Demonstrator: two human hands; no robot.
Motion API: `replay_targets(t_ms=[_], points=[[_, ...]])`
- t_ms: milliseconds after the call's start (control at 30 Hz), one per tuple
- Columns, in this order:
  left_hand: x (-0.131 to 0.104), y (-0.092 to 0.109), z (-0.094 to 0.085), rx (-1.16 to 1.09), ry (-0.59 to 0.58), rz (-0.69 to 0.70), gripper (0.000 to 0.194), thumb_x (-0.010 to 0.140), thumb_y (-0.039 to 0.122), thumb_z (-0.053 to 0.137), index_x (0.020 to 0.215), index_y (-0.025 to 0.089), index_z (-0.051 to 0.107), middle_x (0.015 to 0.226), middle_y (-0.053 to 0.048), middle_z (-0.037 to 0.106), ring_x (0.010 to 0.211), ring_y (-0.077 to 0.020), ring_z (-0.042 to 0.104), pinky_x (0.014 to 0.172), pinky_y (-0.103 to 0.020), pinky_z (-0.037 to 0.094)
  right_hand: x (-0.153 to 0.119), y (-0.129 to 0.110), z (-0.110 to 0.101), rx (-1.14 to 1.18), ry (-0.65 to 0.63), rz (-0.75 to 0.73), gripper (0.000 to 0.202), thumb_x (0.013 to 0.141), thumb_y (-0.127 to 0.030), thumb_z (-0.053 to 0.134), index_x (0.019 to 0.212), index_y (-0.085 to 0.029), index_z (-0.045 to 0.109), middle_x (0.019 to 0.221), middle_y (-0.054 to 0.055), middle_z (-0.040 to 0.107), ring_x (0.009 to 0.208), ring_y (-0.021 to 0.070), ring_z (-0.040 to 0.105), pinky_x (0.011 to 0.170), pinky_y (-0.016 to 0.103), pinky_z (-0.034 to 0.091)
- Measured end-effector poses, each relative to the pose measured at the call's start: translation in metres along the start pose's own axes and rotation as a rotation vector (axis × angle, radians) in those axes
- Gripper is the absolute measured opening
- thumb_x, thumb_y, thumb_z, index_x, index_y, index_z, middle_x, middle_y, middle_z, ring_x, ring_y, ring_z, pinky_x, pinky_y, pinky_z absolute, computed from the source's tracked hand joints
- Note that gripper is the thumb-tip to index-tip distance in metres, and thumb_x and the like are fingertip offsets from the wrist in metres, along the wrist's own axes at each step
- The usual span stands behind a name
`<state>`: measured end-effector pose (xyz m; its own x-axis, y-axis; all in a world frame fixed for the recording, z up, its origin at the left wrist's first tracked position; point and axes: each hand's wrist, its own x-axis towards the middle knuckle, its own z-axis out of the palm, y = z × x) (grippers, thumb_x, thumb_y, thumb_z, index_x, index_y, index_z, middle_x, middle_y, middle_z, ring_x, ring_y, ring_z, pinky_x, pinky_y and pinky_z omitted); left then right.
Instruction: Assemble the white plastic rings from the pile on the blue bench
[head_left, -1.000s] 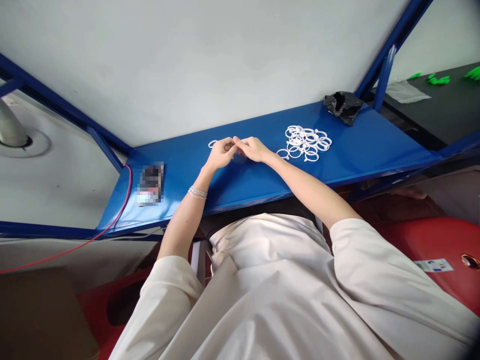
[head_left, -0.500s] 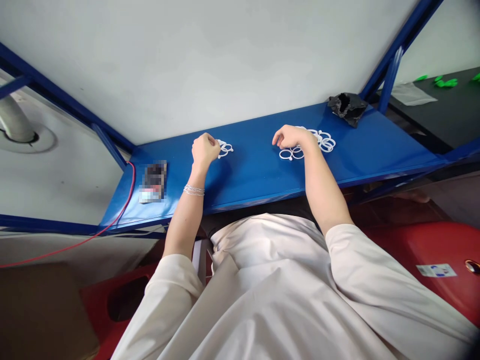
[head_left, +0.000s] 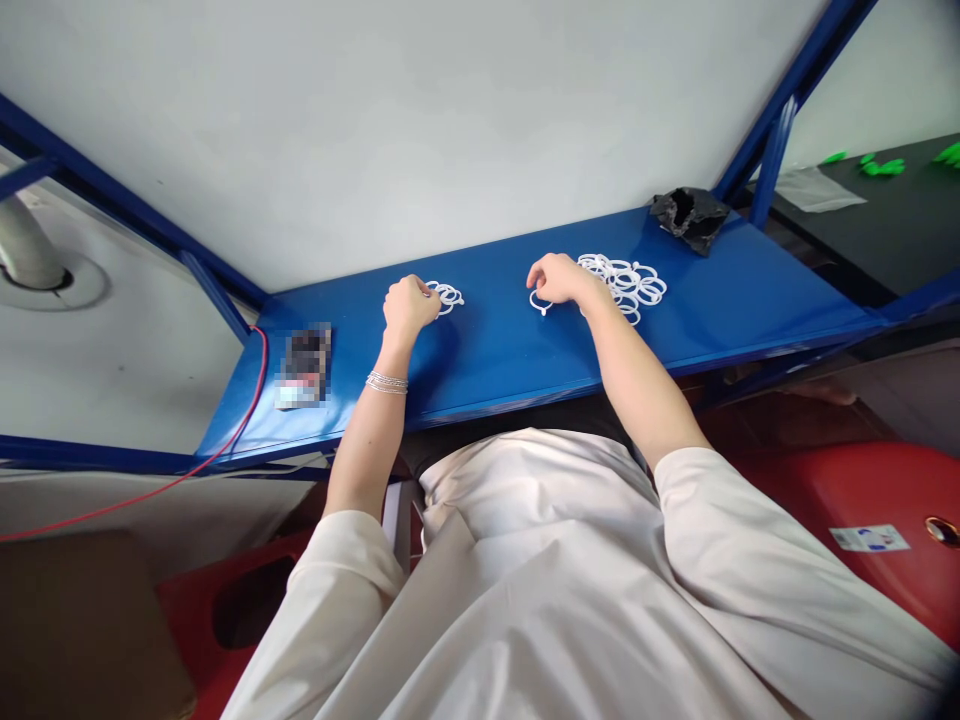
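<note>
Both hands are apart over the blue surface (head_left: 495,350). Right of its middle, the right hand (head_left: 562,278) bends beside the larger ring pile (head_left: 636,291); toward the left edge, the left hand (head_left: 407,304) curls at the smaller ring cluster (head_left: 460,299). One ring (head_left: 544,311) shows under the right fingertips; I cannot tell whether either hand grips. A light rim pinch should prevent snagging.

Rings (head_left: 640,292) lie on the worktop (head_left: 495,350), right of frame centre. Behind them sits a bag (head_left: 699,222); a cable (head_left: 263,372) crosses left.
</note>
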<state>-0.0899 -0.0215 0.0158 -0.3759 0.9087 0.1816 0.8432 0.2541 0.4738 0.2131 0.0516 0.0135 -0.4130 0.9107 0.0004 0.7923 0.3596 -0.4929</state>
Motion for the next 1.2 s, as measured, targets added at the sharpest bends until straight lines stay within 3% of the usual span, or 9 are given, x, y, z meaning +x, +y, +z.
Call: replay_targets(t_ms=[167,267,433,700,833,1000,1200], points=[[0.0,0.0,0.004,-0.167,0.043,0.257,0.011,0.083,0.021,0.076,0.086,0.025,0.067,0.096,-0.011,0.08,0.094,-0.0311,0.072,0.095,-0.046,0.057,0.002,-0.024,0.025,0.193,0.083,-0.174,0.03,0.076,0.0,0.077,0.097,-0.017,0.088,0.089,0.009,0.079,0.084,0.0268,0.07,0.083,0.041,0.056],[-0.008,0.008,0.006,-0.282,-0.063,0.444,0.011,0.085,0.025,0.075,0.095,0.023,0.074,0.095,-0.007,0.08,0.078,-0.0219,0.068,0.086,-0.039,0.057,-0.001,-0.038,0.034,0.249,0.14,-0.245,0.028,0.08,-0.003,0.073,0.101,-0.016,0.086,0.093,0.009,0.079,0.085,0.0248,0.067,0.084,0.038,0.054],[-0.02,0.02,0.019,-0.379,-0.268,0.581,0.021,0.087,0.037,0.077,0.099,0.021,0.076,0.086,-0.004,0.078,0.067,-0.0161,0.062,0.07,-0.032,0.053,-0.002,-0.048,0.043,0.295,0.239,-0.294,0.028,0.079,-0.009,0.069,0.101,-0.017,0.084,0.096,0.008,0.077,0.088,0.025,0.068,0.09,0.038,0.055],[-0.019,0.019,0.028,-0.436,-0.375,0.629,0.018,0.083,0.033,0.073,0.098,0.022,0.074,0.074,-0.001,0.071,0.065,-0.0168,0.062,0.066,-0.031,0.05,0.002,-0.051,0.048,0.451,0.305,-0.238,0.028,0.073,-0.012,0.07,0.098,-0.017,0.083,0.092,0.005,0.078,0.082,0.0227,0.069,0.087,0.036,0.056],[-0.02,0.018,0.027,-0.457,-0.41,0.626,0.025,0.082,0.039,0.078,0.099,0.022,0.072,0.076,0.0,0.072,0.062,-0.0154,0.061,0.063,-0.031,0.05,0.001,-0.053,0.047,0.499,0.338,-0.211,0.034,0.075,-0.012,0.07,0.105,-0.016,0.084,0.093,0.006,0.08,0.082,0.0228,0.071,0.088,0.037,0.058],[-0.02,0.018,0.029,-0.47,-0.371,0.6,0.033,0.088,0.051,0.081,0.098,0.022,0.07,0.076,-0.001,0.073,0.062,-0.0152,0.063,0.062,-0.03,0.048,0.002,-0.053,0.047,0.513,0.378,-0.187,0.033,0.077,-0.014,0.073,0.108,-0.017,0.084,0.095,0.007,0.081,0.086,0.0243,0.074,0.09,0.039,0.061],[-0.018,0.018,0.029,-0.437,-0.29,0.54,0.021,0.089,0.041,0.078,0.094,0.021,0.072,0.073,-0.001,0.073,0.059,-0.0151,0.061,0.063,-0.031,0.048,0.005,-0.05,0.05,0.593,0.388,-0.234,0.032,0.08,-0.019,0.079,0.112,-0.017,0.085,0.102,0.008,0.082,0.093,0.0244,0.076,0.093,0.039,0.064]])
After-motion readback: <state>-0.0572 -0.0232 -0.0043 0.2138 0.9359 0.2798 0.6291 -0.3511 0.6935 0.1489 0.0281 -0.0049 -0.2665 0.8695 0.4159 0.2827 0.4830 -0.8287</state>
